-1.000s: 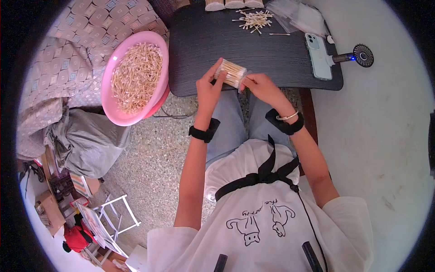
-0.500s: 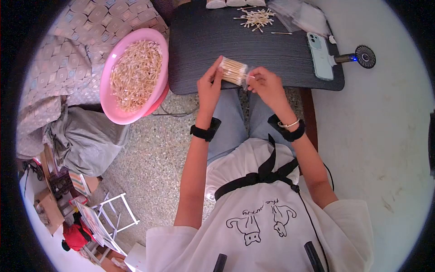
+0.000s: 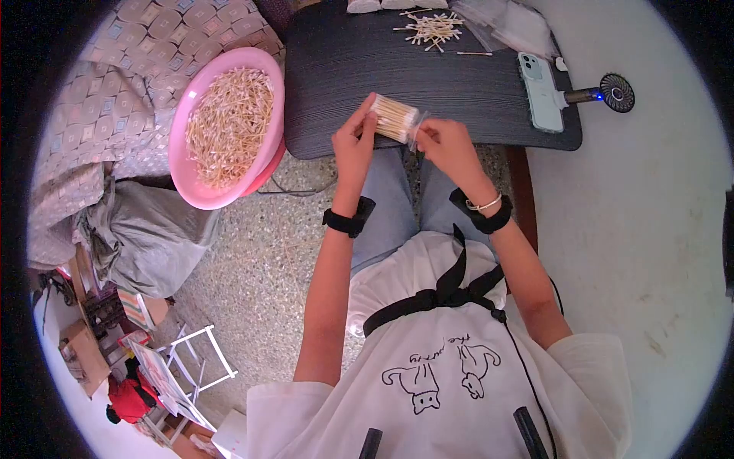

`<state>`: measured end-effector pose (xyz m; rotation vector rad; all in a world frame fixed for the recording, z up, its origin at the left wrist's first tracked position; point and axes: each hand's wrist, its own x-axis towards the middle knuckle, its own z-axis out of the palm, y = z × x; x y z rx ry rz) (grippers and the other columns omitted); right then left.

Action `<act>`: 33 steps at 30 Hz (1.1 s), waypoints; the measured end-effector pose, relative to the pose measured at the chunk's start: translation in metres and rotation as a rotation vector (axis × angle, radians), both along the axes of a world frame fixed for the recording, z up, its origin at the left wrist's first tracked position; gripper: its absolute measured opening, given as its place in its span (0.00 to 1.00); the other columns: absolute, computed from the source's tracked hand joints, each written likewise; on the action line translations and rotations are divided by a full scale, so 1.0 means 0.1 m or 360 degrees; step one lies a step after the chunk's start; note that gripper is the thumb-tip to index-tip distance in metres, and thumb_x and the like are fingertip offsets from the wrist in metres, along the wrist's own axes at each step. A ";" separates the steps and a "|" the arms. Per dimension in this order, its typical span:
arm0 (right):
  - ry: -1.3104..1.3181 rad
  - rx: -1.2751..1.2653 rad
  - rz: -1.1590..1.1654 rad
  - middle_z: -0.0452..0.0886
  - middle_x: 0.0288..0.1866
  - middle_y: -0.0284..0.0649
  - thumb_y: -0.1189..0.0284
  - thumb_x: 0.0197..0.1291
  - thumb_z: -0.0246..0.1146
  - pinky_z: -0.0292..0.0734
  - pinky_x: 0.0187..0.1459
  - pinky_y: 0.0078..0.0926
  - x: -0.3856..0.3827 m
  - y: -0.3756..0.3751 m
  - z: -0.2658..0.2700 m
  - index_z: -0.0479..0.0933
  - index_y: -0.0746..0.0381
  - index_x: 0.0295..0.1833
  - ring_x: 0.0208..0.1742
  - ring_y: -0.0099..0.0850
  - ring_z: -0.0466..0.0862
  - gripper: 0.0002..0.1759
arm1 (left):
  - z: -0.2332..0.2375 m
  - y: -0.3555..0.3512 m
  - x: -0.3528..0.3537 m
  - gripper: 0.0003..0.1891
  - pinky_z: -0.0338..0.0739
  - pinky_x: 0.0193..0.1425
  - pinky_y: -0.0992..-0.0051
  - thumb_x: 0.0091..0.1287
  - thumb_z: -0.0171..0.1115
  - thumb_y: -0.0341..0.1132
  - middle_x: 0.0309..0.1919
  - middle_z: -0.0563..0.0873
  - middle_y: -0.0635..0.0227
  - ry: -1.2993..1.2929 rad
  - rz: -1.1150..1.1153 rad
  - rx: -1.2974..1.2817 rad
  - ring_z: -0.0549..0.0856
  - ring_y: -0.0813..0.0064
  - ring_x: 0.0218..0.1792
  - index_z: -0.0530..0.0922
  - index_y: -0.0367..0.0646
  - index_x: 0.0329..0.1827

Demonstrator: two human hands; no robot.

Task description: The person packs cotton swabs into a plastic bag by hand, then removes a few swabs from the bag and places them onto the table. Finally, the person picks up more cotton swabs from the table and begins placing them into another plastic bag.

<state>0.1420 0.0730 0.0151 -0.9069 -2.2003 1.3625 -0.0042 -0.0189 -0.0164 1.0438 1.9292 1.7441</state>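
On my head feed, the swab pack (image 3: pixel 396 120) sits upper centre of frame, over the near edge of the tabletop (image 3: pixel 329 76). Left hand (image 3: pixel 352 149) is clamped on its left end; right hand (image 3: pixel 449 145) pinches the clear film (image 3: pixel 415 133) at its right end. Can't tell if the pack touches the surface. Loose pile (image 3: pixel 433 29) top centre. Swab-filled basin (image 3: pixel 179 153) upper left. Phone (image 3: pixel 546 99) upper right, fan (image 3: pixel 616 92) beside it.

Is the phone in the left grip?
No: the left grip holds the swab pack, while the phone lies on the table.
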 end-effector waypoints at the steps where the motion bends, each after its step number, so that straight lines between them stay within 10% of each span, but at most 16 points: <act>1: -0.0054 0.0175 0.0012 0.78 0.22 0.47 0.72 0.54 0.59 0.74 0.29 0.32 -0.02 0.02 -0.05 0.78 0.66 0.31 0.25 0.36 0.82 0.08 | -0.01 0.00 -0.01 0.16 0.74 0.42 0.81 0.68 0.56 0.33 0.38 0.86 0.66 -0.0003 0.0000 0.0002 0.78 0.87 0.37 0.76 0.47 0.59; 8: -0.0104 -0.0061 0.0049 0.78 0.24 0.51 0.71 0.53 0.59 0.73 0.30 0.37 -0.05 0.10 -0.06 0.78 0.66 0.29 0.26 0.46 0.80 0.09 | 0.04 -0.04 0.01 0.19 0.71 0.51 0.81 0.68 0.57 0.31 0.49 0.82 0.65 -0.0216 -0.0128 -0.0041 0.78 0.83 0.46 0.73 0.41 0.61; 14: -0.0066 0.0037 0.0087 0.78 0.21 0.39 0.69 0.58 0.60 0.69 0.25 0.22 -0.03 0.07 -0.04 0.79 0.68 0.32 0.21 0.21 0.76 0.11 | -0.04 -0.02 -0.02 0.21 0.74 0.49 0.80 0.66 0.59 0.32 0.45 0.84 0.64 -0.0204 -0.0158 0.0063 0.80 0.81 0.44 0.73 0.42 0.62; 20: 0.0053 -0.0173 -0.0055 0.82 0.23 0.43 0.72 0.55 0.64 0.74 0.28 0.25 0.01 0.03 0.12 0.78 0.69 0.31 0.23 0.28 0.82 0.09 | 0.01 -0.02 0.01 0.20 0.73 0.51 0.80 0.67 0.58 0.32 0.48 0.83 0.63 -0.0308 -0.0153 0.0078 0.79 0.81 0.45 0.73 0.41 0.62; 29: 0.0224 0.0560 0.0075 0.77 0.31 0.48 0.76 0.51 0.62 0.73 0.37 0.37 0.02 0.04 0.09 0.75 0.67 0.34 0.34 0.49 0.77 0.06 | 0.00 -0.03 0.00 0.19 0.73 0.51 0.80 0.68 0.57 0.33 0.49 0.82 0.64 -0.0269 -0.0136 0.0077 0.79 0.82 0.46 0.73 0.41 0.62; 33: 0.0280 0.0300 -0.0006 0.80 0.29 0.44 0.77 0.54 0.62 0.76 0.33 0.30 -0.01 0.05 -0.04 0.76 0.67 0.36 0.30 0.36 0.82 0.05 | -0.02 -0.01 -0.01 0.20 0.73 0.50 0.81 0.68 0.58 0.34 0.48 0.82 0.65 -0.0276 -0.0157 0.0044 0.79 0.83 0.45 0.73 0.42 0.62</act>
